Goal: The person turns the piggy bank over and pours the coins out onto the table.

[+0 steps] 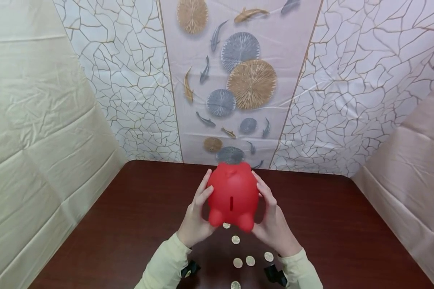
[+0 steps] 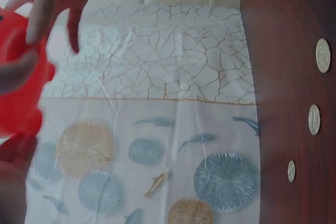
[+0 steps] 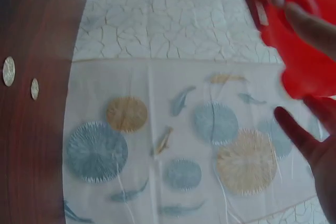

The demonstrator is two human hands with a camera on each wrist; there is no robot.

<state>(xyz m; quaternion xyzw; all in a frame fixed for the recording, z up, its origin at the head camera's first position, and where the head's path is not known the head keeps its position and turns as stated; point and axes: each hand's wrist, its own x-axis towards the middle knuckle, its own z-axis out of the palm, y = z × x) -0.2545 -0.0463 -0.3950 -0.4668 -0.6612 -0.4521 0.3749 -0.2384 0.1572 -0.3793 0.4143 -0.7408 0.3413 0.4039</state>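
A red piggy bank (image 1: 233, 192) is held up between both hands, over the dark table in the head view. Its coin slot faces me, and its two rounded feet point down. My left hand (image 1: 196, 218) grips its left side, fingers spread along the curve and thumb low near a foot. On the opposite side my right hand (image 1: 273, 226) grips it in the same way. Part of the piggy bank (image 2: 18, 77) shows at the left edge of the left wrist view. In the right wrist view the piggy bank (image 3: 310, 40) fills the upper right corner.
Several gold-coloured coins (image 1: 238, 263) lie scattered on the brown table (image 1: 148, 208) below and between the forearms. Black pieces (image 1: 275, 275) sit by the cuffs. Behind the table hangs a patterned cloth (image 1: 220, 80), with pale cloth walls (image 1: 39, 160) at the sides.
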